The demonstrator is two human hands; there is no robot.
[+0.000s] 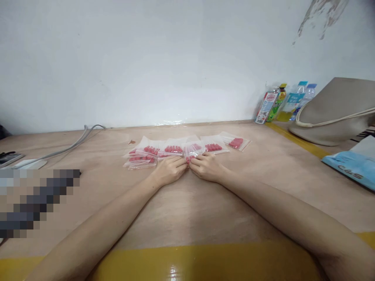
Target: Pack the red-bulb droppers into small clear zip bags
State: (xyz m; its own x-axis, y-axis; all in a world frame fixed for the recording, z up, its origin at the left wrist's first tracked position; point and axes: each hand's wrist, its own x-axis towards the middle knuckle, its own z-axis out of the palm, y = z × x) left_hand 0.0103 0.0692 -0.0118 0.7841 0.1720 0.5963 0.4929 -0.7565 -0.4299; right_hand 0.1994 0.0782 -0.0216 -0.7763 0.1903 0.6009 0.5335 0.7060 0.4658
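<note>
My left hand (172,169) and my right hand (207,168) meet on the table, fingertips nearly touching. Between them is a clear plastic bag (193,149) with small red pieces inside. The fingers of both hands are closed on its near edge, which they partly hide. More clear bags with red, capsule-like pieces lie in a row behind and beside the hands. Left of my left hand is an overlapping pile of bags (143,160). To the right are one bag (213,147) close to my right hand and another (236,143) farther out.
Drink bottles and a carton (266,107) stand by the wall at the back right, beside a beige bag (334,113). A blue packet (351,168) lies at the right edge. Grey cables (73,145) run across the left. Yellow tape (202,261) lines the table's front.
</note>
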